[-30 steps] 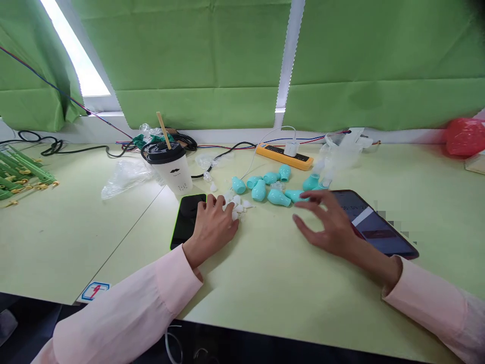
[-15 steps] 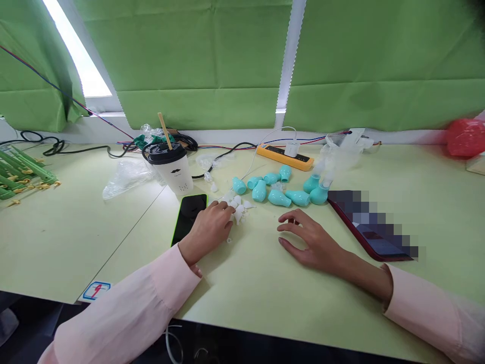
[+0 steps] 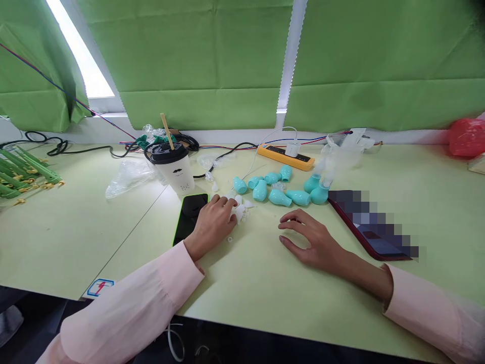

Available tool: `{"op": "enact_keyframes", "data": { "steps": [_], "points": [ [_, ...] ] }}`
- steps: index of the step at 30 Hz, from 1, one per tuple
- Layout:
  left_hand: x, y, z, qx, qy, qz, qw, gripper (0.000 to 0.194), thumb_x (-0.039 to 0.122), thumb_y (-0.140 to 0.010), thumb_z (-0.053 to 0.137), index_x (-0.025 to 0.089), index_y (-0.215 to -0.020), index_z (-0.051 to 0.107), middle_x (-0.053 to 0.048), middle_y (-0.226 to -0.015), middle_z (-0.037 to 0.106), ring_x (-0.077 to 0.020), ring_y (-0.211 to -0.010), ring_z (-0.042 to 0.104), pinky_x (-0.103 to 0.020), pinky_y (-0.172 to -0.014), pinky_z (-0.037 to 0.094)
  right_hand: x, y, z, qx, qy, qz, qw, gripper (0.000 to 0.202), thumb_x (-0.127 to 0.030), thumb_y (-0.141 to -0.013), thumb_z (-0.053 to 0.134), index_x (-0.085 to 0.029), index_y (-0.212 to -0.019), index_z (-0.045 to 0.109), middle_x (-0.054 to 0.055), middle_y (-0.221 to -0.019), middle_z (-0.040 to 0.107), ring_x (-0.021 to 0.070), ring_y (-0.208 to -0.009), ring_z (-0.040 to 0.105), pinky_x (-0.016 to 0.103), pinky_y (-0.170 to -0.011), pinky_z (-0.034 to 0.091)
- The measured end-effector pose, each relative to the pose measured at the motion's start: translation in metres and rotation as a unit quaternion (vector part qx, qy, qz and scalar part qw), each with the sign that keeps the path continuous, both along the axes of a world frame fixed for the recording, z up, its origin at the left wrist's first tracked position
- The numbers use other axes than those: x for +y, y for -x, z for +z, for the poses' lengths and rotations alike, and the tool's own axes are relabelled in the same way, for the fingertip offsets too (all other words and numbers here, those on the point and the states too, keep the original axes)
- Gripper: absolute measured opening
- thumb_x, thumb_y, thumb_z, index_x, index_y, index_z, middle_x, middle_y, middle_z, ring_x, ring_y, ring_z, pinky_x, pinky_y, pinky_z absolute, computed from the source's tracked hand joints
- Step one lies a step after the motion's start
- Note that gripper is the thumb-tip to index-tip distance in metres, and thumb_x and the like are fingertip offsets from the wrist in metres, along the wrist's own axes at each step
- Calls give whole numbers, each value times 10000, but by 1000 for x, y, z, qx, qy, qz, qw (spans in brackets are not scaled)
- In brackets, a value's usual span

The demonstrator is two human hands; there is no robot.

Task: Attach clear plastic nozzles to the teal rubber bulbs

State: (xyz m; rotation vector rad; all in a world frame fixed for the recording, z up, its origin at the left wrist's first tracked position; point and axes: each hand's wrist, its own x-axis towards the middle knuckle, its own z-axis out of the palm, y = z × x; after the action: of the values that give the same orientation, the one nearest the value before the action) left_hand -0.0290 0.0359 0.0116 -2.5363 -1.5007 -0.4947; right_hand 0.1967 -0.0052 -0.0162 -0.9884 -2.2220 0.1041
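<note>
My left hand [image 3: 215,221] rests at the edge of a small heap of white translucent plastic pieces [image 3: 241,210]. Its fingers bend over the pieces, with thumb and index finger apart; the other fingertips are partly hidden. Held low over the table on the right, my right hand [image 3: 311,237] has loosely curved, spread fingers and nothing in them. Several turquoise bulb-shaped pieces [image 3: 259,190] lie beyond both hands. Two more turquoise bulbs [image 3: 319,194] with clear tops stand at the right end of that group.
A black phone with a green edge [image 3: 190,217] lies beside my left hand, below a lidded paper cup [image 3: 175,172]. On the right is a dark red-edged tablet-like device [image 3: 369,242]. An orange power strip [image 3: 284,156], cables and plastic bags [image 3: 131,177] occupy the back.
My left hand has shifted slightly up and right over the white pieces, its thumb closer to them. The right hand has hardly moved.
</note>
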Motion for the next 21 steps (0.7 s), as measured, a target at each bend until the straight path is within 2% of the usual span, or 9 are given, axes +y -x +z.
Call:
{"op": "enact_keyframes", "data": {
  "steps": [2,4,7,10,12,14,16,18,21],
  "points": [
    [-5,-3,1,-91,-12,-37,995,137,192,-723,481,158,-849,522,-46,-816,569,-175,-784,493,-286,-643,427,-1,1,0,19,4,3,1000,225,-197,-746,511,-187,-970,500,74,-896,522,173,-830,508,322,-709,454],
    [-12,-9,-1,-192,12,-90,977,123,217,-704,520,160,-812,518,-28,-784,564,-143,-732,496,-270,-654,431,-3,4,-1,29,29,5,999,351,-219,-748,519,-194,-1088,437,65,-901,535,161,-793,507,306,-688,456],
    [-24,-19,-6,-308,137,-156,928,145,230,-681,563,150,-787,503,-16,-753,551,-101,-637,489,-238,-605,450,-7,10,-1,20,85,29,996,485,-254,-760,510,-214,-1207,325,46,-891,547,128,-677,498,279,-650,456],
    [-32,-26,-9,-374,263,-195,868,162,241,-693,566,137,-782,481,-16,-743,532,-87,-625,499,-216,-578,471,-10,17,-1,16,115,75,990,377,-249,-786,472,-218,-1152,389,28,-826,562,115,-637,499,248,-621,446],
    [-33,-26,-9,-382,295,-206,851,148,251,-711,554,131,-761,483,-19,-726,532,-93,-644,514,-215,-581,481,-11,20,-1,24,130,87,987,276,-249,-787,472,-203,-1058,461,25,-787,573,113,-631,507,232,-605,438],
    [-28,-22,-8,-358,249,-214,874,117,242,-742,519,127,-760,507,-32,-735,546,-106,-674,521,-233,-608,483,-11,21,-1,46,152,68,985,223,-279,-763,507,-189,-967,506,20,-741,577,107,-597,505,224,-582,436],
    [-20,-16,-8,-293,126,-211,924,106,207,-768,479,133,-809,543,-51,-787,556,-133,-740,506,-283,-666,470,-9,20,-2,82,189,34,978,221,-330,-712,563,-182,-872,528,2,-664,562,96,-537,491,217,-541,436],
    [-12,-9,-10,-191,-5,-174,966,155,168,-774,457,156,-884,566,-69,-862,542,-179,-827,456,-344,-711,442,-7,18,-3,120,234,7,965,240,-370,-652,611,-178,-773,533,-14,-605,541,87,-492,475,209,-499,431],
    [-4,-4,-15,-44,-62,-107,991,194,164,-771,458,175,-921,581,-102,-959,482,-228,-884,388,-384,-706,424,-4,17,-5,155,286,-3,946,265,-388,-580,661,-171,-667,534,-16,-568,536,92,-497,482,210,-483,425]
  ]
}}
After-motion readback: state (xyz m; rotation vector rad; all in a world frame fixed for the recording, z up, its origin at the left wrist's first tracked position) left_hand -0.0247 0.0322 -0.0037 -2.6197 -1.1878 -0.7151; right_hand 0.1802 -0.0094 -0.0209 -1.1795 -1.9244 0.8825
